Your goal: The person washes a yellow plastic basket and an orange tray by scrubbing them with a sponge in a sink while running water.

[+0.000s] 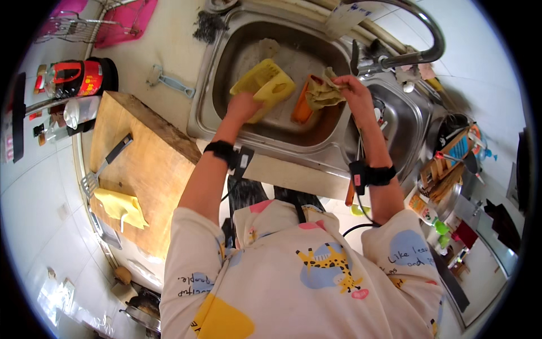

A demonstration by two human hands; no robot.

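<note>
Over the large steel sink basin [271, 140], my left hand [244, 106] grips a yellow plastic basket [277, 82] with slotted walls, tilted on its side. My right hand [355, 91] pinches a crumpled, wet-looking yellowish cloth [325, 94] at its upper right edge. Beneath and beside that cloth lies an orange plastic holder [302, 106] on the basin floor; part of it is hidden by the cloth. A pale scrap [269, 47] rests near the basin's far wall.
A curved faucet [436, 38] arches over the smaller right basin [404, 110]. To the left are a peeler [171, 82], a dark scouring pad [207, 26] and a thick wooden board [144, 169] bearing a slotted spatula [106, 163] and a yellow cloth [120, 207]. Bottles [76, 78] stand beyond.
</note>
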